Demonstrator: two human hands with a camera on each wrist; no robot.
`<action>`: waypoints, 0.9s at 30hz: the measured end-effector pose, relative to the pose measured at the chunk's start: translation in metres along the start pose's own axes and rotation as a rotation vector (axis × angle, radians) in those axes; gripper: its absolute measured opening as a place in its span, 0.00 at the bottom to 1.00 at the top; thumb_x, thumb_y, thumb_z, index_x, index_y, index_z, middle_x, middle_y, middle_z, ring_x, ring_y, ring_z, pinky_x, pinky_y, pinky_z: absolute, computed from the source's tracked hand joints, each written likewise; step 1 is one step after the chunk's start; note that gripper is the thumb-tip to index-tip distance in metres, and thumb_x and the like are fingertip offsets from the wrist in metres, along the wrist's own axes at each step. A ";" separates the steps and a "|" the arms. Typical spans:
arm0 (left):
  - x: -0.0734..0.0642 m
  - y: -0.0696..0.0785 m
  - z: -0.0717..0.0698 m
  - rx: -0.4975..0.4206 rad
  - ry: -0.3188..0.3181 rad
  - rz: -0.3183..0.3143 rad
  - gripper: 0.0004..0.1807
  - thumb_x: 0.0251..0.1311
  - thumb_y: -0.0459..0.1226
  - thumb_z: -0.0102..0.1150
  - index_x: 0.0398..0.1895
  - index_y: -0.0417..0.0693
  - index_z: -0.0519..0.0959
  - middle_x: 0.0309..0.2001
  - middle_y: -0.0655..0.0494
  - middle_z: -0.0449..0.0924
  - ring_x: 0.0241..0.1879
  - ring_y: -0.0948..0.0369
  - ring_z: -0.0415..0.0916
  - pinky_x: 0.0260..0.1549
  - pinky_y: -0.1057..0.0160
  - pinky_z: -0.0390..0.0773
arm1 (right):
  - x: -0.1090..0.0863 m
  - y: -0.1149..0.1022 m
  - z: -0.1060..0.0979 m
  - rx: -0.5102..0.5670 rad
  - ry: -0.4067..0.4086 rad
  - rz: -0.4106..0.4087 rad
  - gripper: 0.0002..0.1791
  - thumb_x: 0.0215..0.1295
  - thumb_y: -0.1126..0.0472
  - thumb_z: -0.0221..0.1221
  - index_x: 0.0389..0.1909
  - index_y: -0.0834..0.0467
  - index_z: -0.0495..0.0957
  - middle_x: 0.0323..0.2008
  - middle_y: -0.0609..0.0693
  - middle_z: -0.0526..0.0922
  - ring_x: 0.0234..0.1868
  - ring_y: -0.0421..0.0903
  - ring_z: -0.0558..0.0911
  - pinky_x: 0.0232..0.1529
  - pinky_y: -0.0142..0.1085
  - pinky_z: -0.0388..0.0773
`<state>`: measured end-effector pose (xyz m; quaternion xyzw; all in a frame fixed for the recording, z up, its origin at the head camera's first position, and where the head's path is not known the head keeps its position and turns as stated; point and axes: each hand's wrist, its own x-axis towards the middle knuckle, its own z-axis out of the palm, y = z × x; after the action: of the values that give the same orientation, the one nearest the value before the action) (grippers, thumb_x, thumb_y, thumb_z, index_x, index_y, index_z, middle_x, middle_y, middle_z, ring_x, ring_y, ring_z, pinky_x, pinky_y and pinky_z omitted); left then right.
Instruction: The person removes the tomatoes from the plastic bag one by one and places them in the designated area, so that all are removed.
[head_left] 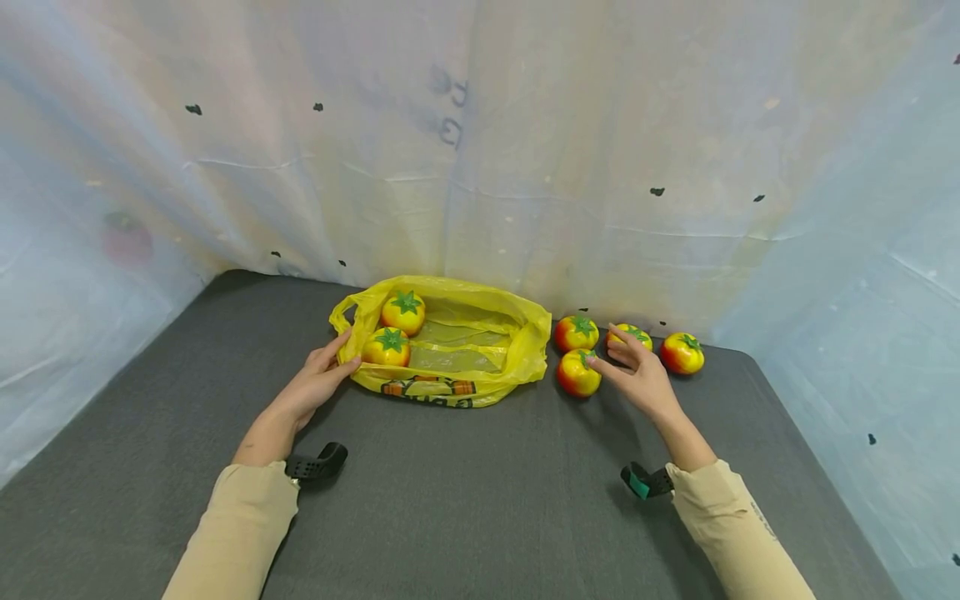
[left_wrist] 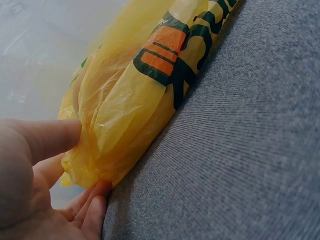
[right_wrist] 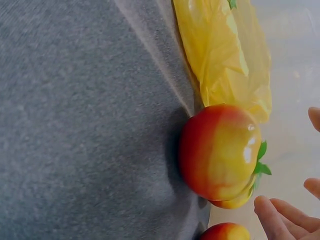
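A yellow plastic bag (head_left: 495,390) lies on its side with its mouth spread wide. Two red-and-yellow tomatoes, one at the back (head_left: 402,315) and one at the front (head_left: 386,350), sit in its left end. My left hand (head_left: 315,387) holds that end; in the left wrist view its thumb presses the crumpled plastic (left_wrist: 105,135) from one side, with the fingers around the other. To the right of the bag, my right hand (head_left: 642,379) hovers with spread fingers over the nearest loose tomato (head_left: 578,375). In the right wrist view this tomato (right_wrist: 217,152) stands apart from the fingertips (right_wrist: 267,212).
Three more tomatoes line the table's back edge: one behind the nearest (head_left: 575,335), one partly hidden by my right hand (head_left: 633,336), one farther right (head_left: 682,357). The grey table (head_left: 465,492) ends at a pale hanging sheet (head_left: 525,125) around its back and sides.
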<state>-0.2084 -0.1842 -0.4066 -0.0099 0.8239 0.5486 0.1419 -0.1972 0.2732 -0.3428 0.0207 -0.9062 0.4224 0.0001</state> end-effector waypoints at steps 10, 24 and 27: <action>-0.001 0.000 -0.001 -0.005 0.001 0.006 0.40 0.71 0.52 0.44 0.77 0.61 0.34 0.74 0.36 0.29 0.73 0.37 0.32 0.67 0.36 0.45 | 0.004 -0.010 0.002 0.034 -0.025 -0.032 0.42 0.64 0.45 0.60 0.75 0.49 0.53 0.69 0.65 0.62 0.69 0.60 0.65 0.63 0.54 0.65; -0.001 0.001 0.000 -0.015 0.000 0.002 0.40 0.72 0.51 0.44 0.77 0.63 0.35 0.74 0.37 0.29 0.73 0.38 0.32 0.67 0.36 0.45 | 0.011 -0.030 0.014 0.068 -0.059 -0.100 0.41 0.64 0.47 0.61 0.75 0.47 0.54 0.69 0.63 0.62 0.68 0.59 0.66 0.63 0.55 0.66; -0.001 0.001 0.000 -0.016 -0.005 0.008 0.40 0.72 0.51 0.44 0.77 0.63 0.35 0.74 0.37 0.29 0.73 0.38 0.31 0.67 0.36 0.45 | 0.012 -0.034 0.017 0.082 -0.072 -0.107 0.40 0.64 0.48 0.61 0.74 0.47 0.54 0.69 0.63 0.62 0.68 0.59 0.66 0.63 0.55 0.66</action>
<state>-0.2075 -0.1843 -0.4056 -0.0061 0.8190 0.5560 0.1417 -0.2077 0.2378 -0.3277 0.0844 -0.8851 0.4576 -0.0108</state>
